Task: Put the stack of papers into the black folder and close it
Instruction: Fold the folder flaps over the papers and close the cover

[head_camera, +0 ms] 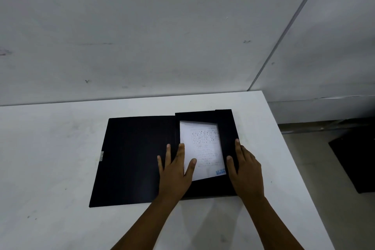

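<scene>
The black folder (pixel 132 158) lies open and flat on the white table, its cover spread to the left. The stack of papers (pixel 203 148) sits in the right half, framed by black flaps folded over its top, right and bottom edges. My left hand (pixel 174 172) rests flat with fingers spread across the folder's spine and the papers' left edge. My right hand (pixel 245 168) presses flat on the right flap (pixel 227 128), fingers apart. Neither hand grips anything.
The white table (pixel 50 158) ends at a right edge close to the folder. A grey wall (pixel 162 26) rises behind it. A small metal clasp (pixel 102 156) sits on the cover's left edge. A dark object (pixel 357 158) stands on the floor to the right.
</scene>
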